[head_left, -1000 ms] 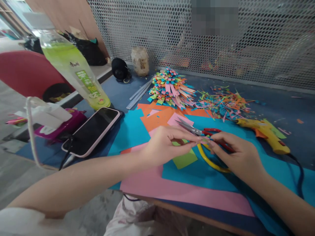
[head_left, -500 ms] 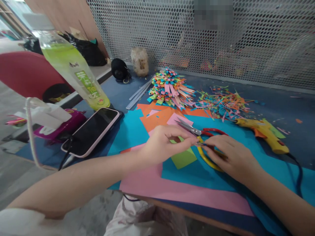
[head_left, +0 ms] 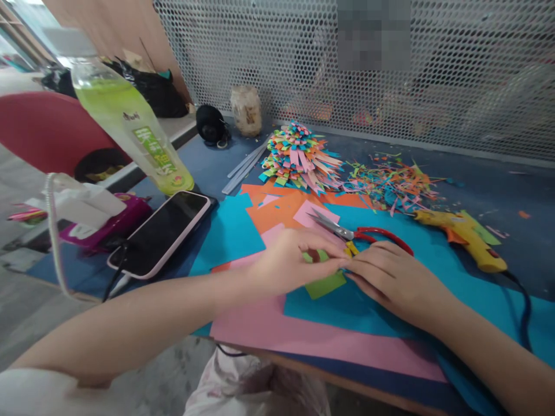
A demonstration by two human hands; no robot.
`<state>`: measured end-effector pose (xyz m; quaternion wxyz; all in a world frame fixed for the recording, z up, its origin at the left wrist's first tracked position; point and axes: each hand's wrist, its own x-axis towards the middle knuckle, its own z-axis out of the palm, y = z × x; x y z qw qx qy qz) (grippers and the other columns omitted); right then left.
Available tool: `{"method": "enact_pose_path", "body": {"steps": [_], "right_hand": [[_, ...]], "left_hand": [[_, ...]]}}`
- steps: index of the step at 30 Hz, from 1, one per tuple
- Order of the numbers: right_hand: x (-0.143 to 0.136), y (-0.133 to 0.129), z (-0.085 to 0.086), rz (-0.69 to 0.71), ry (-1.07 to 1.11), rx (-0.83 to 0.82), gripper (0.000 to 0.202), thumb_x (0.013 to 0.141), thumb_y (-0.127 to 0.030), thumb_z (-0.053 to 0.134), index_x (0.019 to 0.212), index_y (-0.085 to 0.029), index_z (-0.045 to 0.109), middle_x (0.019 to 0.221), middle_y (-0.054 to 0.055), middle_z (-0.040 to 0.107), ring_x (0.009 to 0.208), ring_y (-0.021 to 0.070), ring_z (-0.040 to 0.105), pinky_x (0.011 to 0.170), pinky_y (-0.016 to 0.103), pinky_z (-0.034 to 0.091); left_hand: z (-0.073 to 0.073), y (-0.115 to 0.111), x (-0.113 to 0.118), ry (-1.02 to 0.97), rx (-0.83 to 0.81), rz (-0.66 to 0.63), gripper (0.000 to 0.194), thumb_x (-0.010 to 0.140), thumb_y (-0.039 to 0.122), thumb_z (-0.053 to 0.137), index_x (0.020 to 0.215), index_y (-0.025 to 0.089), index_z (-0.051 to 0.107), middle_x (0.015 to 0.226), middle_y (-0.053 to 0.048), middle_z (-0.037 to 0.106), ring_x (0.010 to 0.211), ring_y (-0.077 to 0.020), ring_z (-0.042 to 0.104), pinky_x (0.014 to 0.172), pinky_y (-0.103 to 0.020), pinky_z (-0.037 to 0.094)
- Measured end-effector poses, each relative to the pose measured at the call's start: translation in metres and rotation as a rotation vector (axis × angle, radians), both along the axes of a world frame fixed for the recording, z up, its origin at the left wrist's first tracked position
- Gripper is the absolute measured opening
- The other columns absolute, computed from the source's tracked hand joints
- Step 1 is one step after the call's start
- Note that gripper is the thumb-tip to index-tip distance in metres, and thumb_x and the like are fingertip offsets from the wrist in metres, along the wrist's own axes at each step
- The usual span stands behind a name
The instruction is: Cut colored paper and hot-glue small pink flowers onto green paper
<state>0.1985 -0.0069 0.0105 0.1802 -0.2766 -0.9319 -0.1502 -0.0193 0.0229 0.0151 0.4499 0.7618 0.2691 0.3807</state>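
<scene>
My left hand (head_left: 290, 260) and my right hand (head_left: 390, 277) meet at their fingertips over the blue paper (head_left: 338, 315). Both are closed in a pinch on something small that the fingers mostly hide. Scissors (head_left: 338, 227) with red and yellow handles lie just behind my right hand, which covers part of the handles. Below my left fingertips is a green paper square (head_left: 325, 284). Pink paper (head_left: 255, 323) and orange paper (head_left: 275, 212) lie around it. Farther back stands a cone of many coloured paper strips (head_left: 301, 156).
Paper scraps (head_left: 394, 185) lie right of the cone, near a yellow glue gun (head_left: 466, 234). On the left are a phone (head_left: 167, 231), a green drink bottle (head_left: 130, 127) and a purple power block (head_left: 108, 222). A jar (head_left: 246, 110) stands before the perforated metal screen (head_left: 281, 52).
My right hand has moved slightly left and now covers more of the yellow handle. Its fingers lie flatter and closer to my left fingertips.
</scene>
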Motion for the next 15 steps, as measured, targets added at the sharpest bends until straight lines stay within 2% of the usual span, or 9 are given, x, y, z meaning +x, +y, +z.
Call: {"method": "enact_pose_path", "body": {"steps": [4,6,9,11,15], "right_hand": [[-0.002,0.000,0.002,0.022,-0.008,-0.001,0.031,0.098,-0.017,0.041,0.080,-0.015,0.066,0.076,0.006,0.070,0.071,0.0183,0.061,0.070,0.034,0.045],[-0.002,0.000,0.002,0.029,-0.015,-0.011,0.029,0.098,-0.019,0.042,0.083,-0.015,0.067,0.078,0.006,0.071,0.074,0.0191,0.061,0.072,0.035,0.044],[-0.001,-0.001,-0.001,0.018,-0.044,-0.055,0.028,0.099,-0.027,0.044,0.087,-0.016,0.068,0.083,0.006,0.071,0.078,0.0206,0.063,0.077,0.037,0.043],[-0.001,-0.002,-0.001,0.003,-0.059,-0.090,0.032,0.099,-0.034,0.044,0.087,-0.016,0.067,0.084,0.006,0.072,0.079,0.0214,0.064,0.079,0.038,0.042],[-0.002,-0.003,0.000,-0.002,-0.042,-0.112,0.038,0.099,-0.042,0.041,0.090,-0.017,0.068,0.085,0.006,0.072,0.079,0.0225,0.065,0.078,0.040,0.042]], "left_hand": [[-0.001,-0.007,0.001,0.071,0.272,-0.141,0.018,0.088,0.018,0.057,0.087,0.010,0.073,0.077,-0.009,0.073,0.073,-0.0138,0.067,0.070,-0.024,0.054],[0.001,-0.005,0.000,0.090,0.341,-0.124,0.020,0.089,0.016,0.053,0.089,0.010,0.072,0.080,-0.009,0.074,0.076,-0.0135,0.068,0.072,-0.023,0.054],[0.003,0.009,-0.005,0.136,0.422,0.054,0.023,0.091,0.014,0.050,0.098,0.012,0.071,0.091,-0.008,0.076,0.083,-0.0130,0.070,0.074,-0.021,0.055],[0.004,0.023,-0.011,0.189,0.498,0.209,0.025,0.092,0.013,0.048,0.103,0.012,0.071,0.099,-0.009,0.076,0.092,-0.0136,0.070,0.083,-0.023,0.054],[0.009,0.046,-0.027,0.455,0.613,0.377,0.026,0.091,0.012,0.050,0.098,0.018,0.074,0.103,-0.006,0.075,0.097,-0.0164,0.069,0.089,-0.028,0.054]]}}
